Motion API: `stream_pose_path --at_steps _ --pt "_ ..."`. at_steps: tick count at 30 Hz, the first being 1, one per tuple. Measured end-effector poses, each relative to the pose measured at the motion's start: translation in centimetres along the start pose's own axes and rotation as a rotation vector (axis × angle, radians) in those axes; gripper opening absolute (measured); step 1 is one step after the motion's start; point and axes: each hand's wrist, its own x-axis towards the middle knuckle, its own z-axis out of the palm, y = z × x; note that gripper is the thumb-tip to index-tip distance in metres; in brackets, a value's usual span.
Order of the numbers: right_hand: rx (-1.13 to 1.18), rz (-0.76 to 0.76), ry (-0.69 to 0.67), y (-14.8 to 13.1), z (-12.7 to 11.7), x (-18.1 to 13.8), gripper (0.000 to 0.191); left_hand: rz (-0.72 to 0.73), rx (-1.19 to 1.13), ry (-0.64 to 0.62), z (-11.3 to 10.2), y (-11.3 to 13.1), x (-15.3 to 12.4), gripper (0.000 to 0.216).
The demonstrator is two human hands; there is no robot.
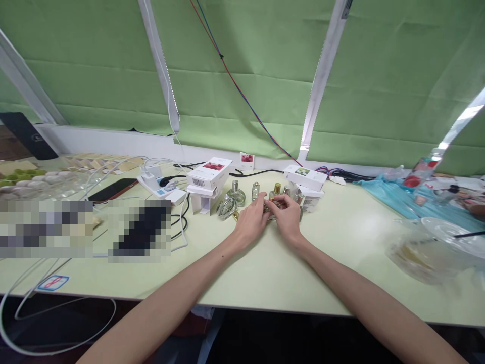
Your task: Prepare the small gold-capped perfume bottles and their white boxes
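Observation:
In the head view my left hand and my right hand meet over a group of small glass perfume bottles on the table. Their fingers are closed around one perfume bottle, largely hidden by the fingertips. Behind my right hand stand a gold-capped bottle and other silver-capped ones. A slim clear bottle is upright just behind my left hand. Farther left are a round bottle standing upright and another glass bottle that looks tilted.
White boxes with a red picture are stacked left of the bottles; another white box lies behind right. A power strip, cables and a dark phone are at left. At right are a blue plastic bag and a clear plastic container.

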Motion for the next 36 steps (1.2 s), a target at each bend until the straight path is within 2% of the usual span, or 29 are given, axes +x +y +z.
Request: stream_pose_path --at_steps 9,14,21,26,31,34,36 --pt "-0.051 -0.013 0.004 -0.3 0.0 -0.4 0.039 -0.001 0.021 -0.016 -0.3 0.1 0.0 0.056" --pt "-0.096 -0.098 0.053 -0.5 0.2 -0.9 0.05 -0.015 0.041 -0.033 -0.7 0.3 -0.1 0.057" --pt "-0.152 -0.193 0.089 -0.6 0.3 -1.2 0.051 0.0 0.047 -0.032 -0.7 0.0 0.1 0.053" --pt "-0.111 -0.248 0.14 -1.0 0.3 -1.3 0.04 0.055 -0.025 -0.028 -1.0 -0.4 0.1 0.047" --pt "-0.075 -0.377 0.154 -1.6 0.2 -1.7 0.026 0.116 -0.107 -0.041 -1.8 -1.1 0.6 0.057" --pt "-0.122 -0.454 0.13 -1.9 0.2 -1.9 0.017 0.156 -0.154 -0.035 -2.3 -1.5 1.1 0.062" --pt "-0.164 -0.497 0.075 -1.9 0.2 -2.1 0.014 0.131 -0.184 0.014 -2.6 -1.7 1.3 0.057"
